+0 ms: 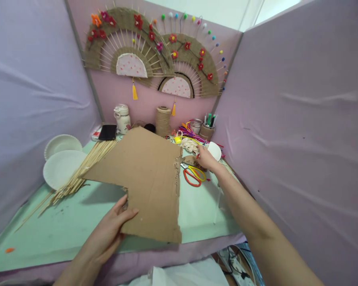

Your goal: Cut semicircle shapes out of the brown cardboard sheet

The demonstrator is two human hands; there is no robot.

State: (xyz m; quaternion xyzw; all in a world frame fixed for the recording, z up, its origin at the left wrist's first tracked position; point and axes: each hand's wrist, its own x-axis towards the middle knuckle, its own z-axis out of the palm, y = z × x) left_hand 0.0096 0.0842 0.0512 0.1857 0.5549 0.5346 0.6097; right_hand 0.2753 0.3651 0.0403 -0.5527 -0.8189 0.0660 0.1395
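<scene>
My left hand (113, 222) grips the lower left edge of a large brown cardboard sheet (152, 182), thumb on top and fingers beneath. The sheet has a notch cut into its left side and a ragged right edge, and it is tilted up over the table. My right hand (206, 158) reaches to the back right, fingers closed around something small with a bit of red showing; its kind is too small to tell. Beside that hand lie a white round piece (214, 151), a curved cardboard piece (192, 161) and scissors (193, 176) with red and yellow handles.
Thin wooden sticks (83, 171) and white paper plates (61, 167) lie left. A phone (107, 132), jar (122, 118), twine spool (163, 121) and pen holder (207, 131) stand along the back. Decorated cardboard fans (131, 43) hang on the pink wall.
</scene>
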